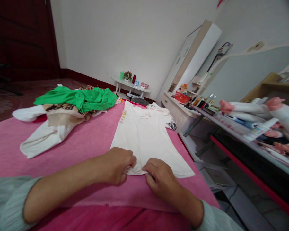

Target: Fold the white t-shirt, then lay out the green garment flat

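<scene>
A white T-shirt (149, 134) lies spread on the pink bed cover (91, 189), its hem towards me and its neck at the far end. Part of the left side is folded over, with yellow and pink print showing along that edge. My left hand (119, 165) grips the hem left of the middle, its fingers curled into the cloth. Close beside it, my right hand (160, 176) pinches the same hem a little further right. Both hands rest low over the bed. A black-and-white checked patch (171, 125) shows at the far right of the shirt.
A heap of clothes with a green garment (86, 98) on top lies at the far left of the bed. On the right stand a white dresser with a red basket (182, 97) and a cluttered glass-topped table (233, 126). A low white shelf (131, 84) is by the wall.
</scene>
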A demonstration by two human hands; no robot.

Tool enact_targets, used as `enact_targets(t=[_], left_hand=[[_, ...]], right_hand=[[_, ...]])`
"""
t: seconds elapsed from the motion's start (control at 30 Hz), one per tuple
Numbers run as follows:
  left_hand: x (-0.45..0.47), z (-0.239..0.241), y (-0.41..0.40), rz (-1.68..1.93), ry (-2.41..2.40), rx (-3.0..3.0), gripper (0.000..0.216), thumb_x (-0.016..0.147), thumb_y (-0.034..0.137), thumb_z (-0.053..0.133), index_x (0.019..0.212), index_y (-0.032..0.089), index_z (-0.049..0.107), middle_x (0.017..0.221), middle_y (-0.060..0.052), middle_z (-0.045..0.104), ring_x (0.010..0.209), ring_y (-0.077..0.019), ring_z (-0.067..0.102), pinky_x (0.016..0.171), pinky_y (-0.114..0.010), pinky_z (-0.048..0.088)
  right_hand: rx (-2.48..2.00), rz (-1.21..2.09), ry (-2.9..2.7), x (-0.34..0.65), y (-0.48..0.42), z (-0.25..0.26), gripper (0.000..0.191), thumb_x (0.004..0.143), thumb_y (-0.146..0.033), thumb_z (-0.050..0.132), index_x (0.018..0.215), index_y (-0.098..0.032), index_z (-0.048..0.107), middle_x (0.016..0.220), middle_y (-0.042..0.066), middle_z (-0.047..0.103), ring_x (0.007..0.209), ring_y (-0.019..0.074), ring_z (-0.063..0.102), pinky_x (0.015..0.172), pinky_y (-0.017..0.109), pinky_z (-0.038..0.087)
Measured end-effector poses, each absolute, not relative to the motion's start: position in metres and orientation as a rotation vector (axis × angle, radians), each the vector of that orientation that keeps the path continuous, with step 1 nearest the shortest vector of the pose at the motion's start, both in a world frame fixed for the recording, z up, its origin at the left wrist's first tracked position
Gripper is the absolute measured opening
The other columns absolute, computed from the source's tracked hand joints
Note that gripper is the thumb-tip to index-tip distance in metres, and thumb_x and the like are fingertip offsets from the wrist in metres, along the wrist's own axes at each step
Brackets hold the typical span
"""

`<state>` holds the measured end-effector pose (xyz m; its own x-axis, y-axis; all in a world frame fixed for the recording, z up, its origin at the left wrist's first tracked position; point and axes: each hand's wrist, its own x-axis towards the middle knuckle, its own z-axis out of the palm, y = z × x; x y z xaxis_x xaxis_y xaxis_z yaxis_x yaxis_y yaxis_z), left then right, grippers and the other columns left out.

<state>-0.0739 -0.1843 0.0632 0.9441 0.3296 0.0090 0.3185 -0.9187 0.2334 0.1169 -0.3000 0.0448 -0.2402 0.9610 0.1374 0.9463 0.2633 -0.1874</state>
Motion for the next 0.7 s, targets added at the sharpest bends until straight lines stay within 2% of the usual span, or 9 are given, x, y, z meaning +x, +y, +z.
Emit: enact_targets(t=[0.13,0.23,0.3,0.33,0.4,0.47,0.53,0.6,0.7], left_hand=[[-0.074,0.067,-0.189,0.049,0.432,2.911,0.024,0.065,0.011,0.054,0.084,0.021,0.065,0.083,-0.007,0.068,0.072,-0.0241,0.064,0.061,-0.031,0.045],[-0.078,0.075,-0.19,0.026,0.351,2.821,0.012,0.066,0.017,0.058,0.075,0.021,0.065,0.077,-0.004,0.067,0.066,-0.0206,0.062,0.057,-0.028,0.042],[-0.082,0.08,-0.19,0.016,0.346,2.727,0.01,0.068,0.025,0.062,0.076,0.02,0.067,0.075,-0.003,0.067,0.064,-0.0185,0.06,0.056,-0.026,0.042],[-0.084,0.082,-0.189,0.015,0.347,2.673,0.014,0.069,0.028,0.064,0.079,0.02,0.068,0.077,-0.003,0.067,0.065,-0.0176,0.06,0.056,-0.025,0.042],[-0.084,0.083,-0.184,-0.007,0.325,2.554,0.022,0.07,0.032,0.066,0.087,0.02,0.07,0.079,-0.003,0.069,0.066,-0.0161,0.06,0.057,-0.023,0.043],[-0.079,0.081,-0.175,-0.035,0.257,2.424,0.022,0.075,0.031,0.063,0.09,0.019,0.071,0.078,-0.002,0.069,0.065,-0.0145,0.06,0.058,-0.022,0.043],[-0.068,0.075,-0.16,0.012,0.235,2.344,0.021,0.08,0.028,0.056,0.088,0.017,0.071,0.076,-0.002,0.07,0.066,-0.0136,0.061,0.06,-0.021,0.044],[-0.052,0.065,-0.142,0.188,0.325,2.372,0.024,0.083,0.026,0.054,0.096,0.016,0.07,0.088,-0.004,0.071,0.077,-0.015,0.063,0.068,-0.022,0.047],[-0.027,0.044,-0.115,0.463,0.47,2.545,0.039,0.082,0.032,0.058,0.118,0.017,0.062,0.117,-0.009,0.065,0.105,-0.0214,0.059,0.091,-0.03,0.045]], right_hand=[[-1.815,0.212,-2.217,0.119,-0.302,0.05,0.021,0.074,-0.01,0.053,0.089,-0.021,0.064,0.082,0.001,0.06,0.08,0.0165,0.054,0.072,0.028,0.039],[-1.826,0.285,-2.214,0.116,-0.311,0.055,0.035,0.08,-0.023,0.059,0.116,-0.025,0.058,0.092,0.0,0.062,0.083,0.0165,0.055,0.074,0.029,0.04],[-1.793,0.272,-2.291,0.112,-0.32,0.058,0.041,0.084,-0.033,0.059,0.125,-0.028,0.053,0.099,0.002,0.061,0.088,0.018,0.055,0.077,0.031,0.039],[-1.769,0.267,-2.341,0.109,-0.324,0.06,0.036,0.086,-0.036,0.057,0.122,-0.029,0.056,0.1,0.002,0.061,0.089,0.0184,0.055,0.077,0.031,0.039],[-1.739,0.281,-2.406,0.107,-0.331,0.063,0.02,0.09,-0.037,0.053,0.102,-0.026,0.065,0.091,0.002,0.061,0.085,0.0174,0.055,0.075,0.03,0.039],[-1.738,0.31,-2.393,0.114,-0.333,0.065,0.02,0.091,-0.033,0.051,0.083,-0.024,0.066,0.079,0.001,0.06,0.077,0.0154,0.055,0.07,0.028,0.039],[-1.781,0.271,-2.288,0.134,-0.332,0.064,0.024,0.092,-0.029,0.047,0.076,-0.022,0.064,0.076,0.001,0.06,0.075,0.0151,0.056,0.068,0.027,0.04],[-1.872,0.143,-2.116,0.168,-0.327,0.06,0.024,0.092,-0.025,0.043,0.081,-0.022,0.065,0.082,0.004,0.063,0.082,0.0172,0.058,0.074,0.029,0.043],[-2.093,-0.16,-1.855,0.228,-0.317,0.051,0.024,0.087,-0.028,0.047,0.102,-0.02,0.064,0.105,0.011,0.064,0.101,0.0244,0.058,0.09,0.038,0.044]])
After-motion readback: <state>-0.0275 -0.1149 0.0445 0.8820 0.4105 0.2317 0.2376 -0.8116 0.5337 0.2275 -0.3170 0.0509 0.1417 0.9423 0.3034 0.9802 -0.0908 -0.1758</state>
